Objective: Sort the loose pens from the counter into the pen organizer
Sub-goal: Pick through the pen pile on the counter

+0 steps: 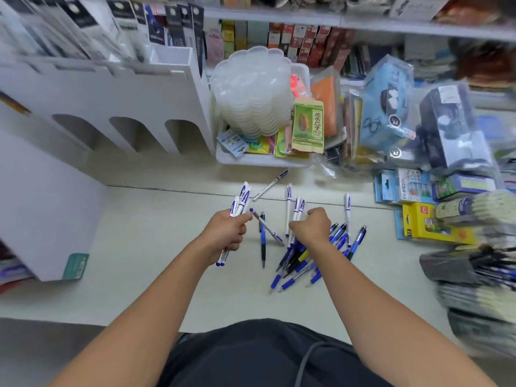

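One head-worn wide-angle view looks steeply down at the counter (156, 247), close in

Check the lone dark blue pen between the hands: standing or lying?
Lying flat: the dark blue pen rests lengthwise on the pale counter, untouched.

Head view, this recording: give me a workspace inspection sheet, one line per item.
Surface: pale counter, seam across it.
Job's things: blue and white loose pens heaped; white pen organizer at back left.
Clutter: white tray of plastic lids, seed packet, bagged stationery at right.
Grippers: left hand grips a white pen bundle; right hand grips pens over the heap.
Cables: grey cord on dark clothing.
Surroundings: stocked shop shelves.
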A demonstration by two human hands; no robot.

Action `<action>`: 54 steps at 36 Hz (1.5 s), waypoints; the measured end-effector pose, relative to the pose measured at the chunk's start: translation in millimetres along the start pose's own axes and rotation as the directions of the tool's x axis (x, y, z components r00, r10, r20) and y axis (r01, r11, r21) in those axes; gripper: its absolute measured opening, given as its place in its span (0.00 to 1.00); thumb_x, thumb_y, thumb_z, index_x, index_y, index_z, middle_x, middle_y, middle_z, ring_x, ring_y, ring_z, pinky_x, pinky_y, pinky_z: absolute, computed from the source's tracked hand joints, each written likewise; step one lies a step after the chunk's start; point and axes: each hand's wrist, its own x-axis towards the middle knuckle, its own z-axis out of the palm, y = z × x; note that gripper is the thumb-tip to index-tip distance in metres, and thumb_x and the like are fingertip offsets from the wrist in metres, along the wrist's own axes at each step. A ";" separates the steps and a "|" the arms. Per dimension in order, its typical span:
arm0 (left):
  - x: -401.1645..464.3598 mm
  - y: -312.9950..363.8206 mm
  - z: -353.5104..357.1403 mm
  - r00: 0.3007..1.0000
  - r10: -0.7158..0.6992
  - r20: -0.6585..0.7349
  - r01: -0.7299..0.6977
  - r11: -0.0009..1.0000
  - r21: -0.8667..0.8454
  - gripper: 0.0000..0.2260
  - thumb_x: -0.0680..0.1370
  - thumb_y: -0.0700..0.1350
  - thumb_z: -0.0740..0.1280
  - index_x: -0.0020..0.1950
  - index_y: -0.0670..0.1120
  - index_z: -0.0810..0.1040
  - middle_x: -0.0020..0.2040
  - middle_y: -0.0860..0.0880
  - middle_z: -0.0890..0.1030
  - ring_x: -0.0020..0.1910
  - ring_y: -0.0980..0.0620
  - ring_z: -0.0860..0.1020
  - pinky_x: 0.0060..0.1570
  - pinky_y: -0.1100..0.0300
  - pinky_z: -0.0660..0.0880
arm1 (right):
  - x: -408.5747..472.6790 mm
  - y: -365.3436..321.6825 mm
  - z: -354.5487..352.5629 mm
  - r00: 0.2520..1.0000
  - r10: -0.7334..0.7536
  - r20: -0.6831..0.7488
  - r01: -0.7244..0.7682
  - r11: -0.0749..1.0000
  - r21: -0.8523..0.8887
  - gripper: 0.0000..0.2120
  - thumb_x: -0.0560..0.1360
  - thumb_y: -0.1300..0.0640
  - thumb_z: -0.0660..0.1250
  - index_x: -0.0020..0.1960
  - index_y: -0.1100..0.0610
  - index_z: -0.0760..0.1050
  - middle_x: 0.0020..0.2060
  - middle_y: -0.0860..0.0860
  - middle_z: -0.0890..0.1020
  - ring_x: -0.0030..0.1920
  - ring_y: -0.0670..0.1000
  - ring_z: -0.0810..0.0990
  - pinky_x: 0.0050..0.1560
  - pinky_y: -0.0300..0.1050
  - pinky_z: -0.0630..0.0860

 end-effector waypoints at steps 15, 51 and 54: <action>-23.1 0.4 30.9 0.990 0.144 -0.006 -0.144 0.987 -0.065 0.13 0.74 0.54 0.77 0.45 0.46 0.78 0.30 0.52 0.66 0.26 0.54 0.59 0.25 0.62 0.59 | -85.4 -24.1 -31.6 0.854 -0.284 0.435 0.029 0.862 0.507 0.08 0.74 0.72 0.69 0.39 0.62 0.80 0.34 0.57 0.77 0.30 0.48 0.74 0.34 0.36 0.75; -193.9 -101.0 -175.9 0.899 0.326 -0.293 -0.148 0.855 0.497 0.09 0.72 0.43 0.73 0.40 0.45 0.74 0.35 0.49 0.77 0.34 0.48 0.74 0.35 0.55 0.70 | -277.3 -94.8 143.1 0.328 -0.608 0.723 0.622 0.715 0.319 0.37 0.71 0.26 0.49 0.69 0.43 0.76 0.48 0.44 0.84 0.49 0.43 0.81 0.56 0.37 0.75; -204.5 -123.2 -223.1 0.873 0.337 -0.354 -0.149 0.873 0.464 0.11 0.72 0.43 0.73 0.38 0.44 0.71 0.32 0.50 0.74 0.31 0.51 0.70 0.34 0.57 0.66 | -301.4 -99.5 180.2 0.392 -0.700 0.597 0.680 0.657 0.324 0.26 0.80 0.35 0.57 0.72 0.47 0.72 0.60 0.44 0.80 0.57 0.36 0.77 0.58 0.30 0.70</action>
